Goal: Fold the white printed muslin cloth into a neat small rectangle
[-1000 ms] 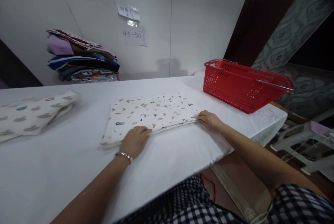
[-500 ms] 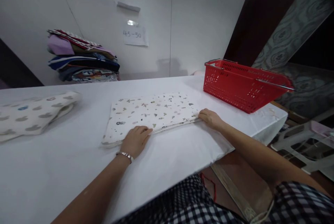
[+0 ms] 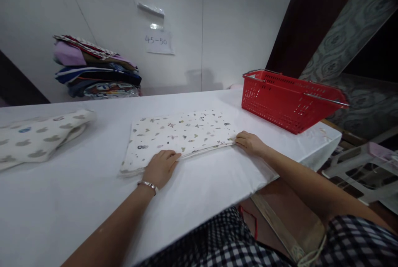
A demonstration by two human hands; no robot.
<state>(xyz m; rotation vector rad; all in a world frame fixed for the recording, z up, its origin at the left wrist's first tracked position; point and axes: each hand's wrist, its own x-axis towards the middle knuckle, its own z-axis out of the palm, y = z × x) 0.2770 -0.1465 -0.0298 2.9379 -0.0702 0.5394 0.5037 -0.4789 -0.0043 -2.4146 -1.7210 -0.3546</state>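
A folded white cloth (image 3: 180, 132) with small printed figures lies flat on the white-covered table (image 3: 93, 200) in front of me. My left hand (image 3: 161, 165) rests on its near edge, left of the middle, fingers closed over the fold. At the near right corner, my right hand (image 3: 248, 141) pinches the layered edge, its fingertips on the fabric. The thumbs are mostly hidden. Several layers show along the near side of the cloth.
A red plastic basket (image 3: 289, 105) with metal handles stands at the table's right end. To the left lies another cloth (image 3: 40, 136) with grey shapes. A stack of folded fabrics (image 3: 99, 68) sits against the back wall. White plastic stools (image 3: 360, 171) are at right.
My right hand has shifted very slightly left along the near edge. The cloth and my left hand look almost the same; the view has moved a little.
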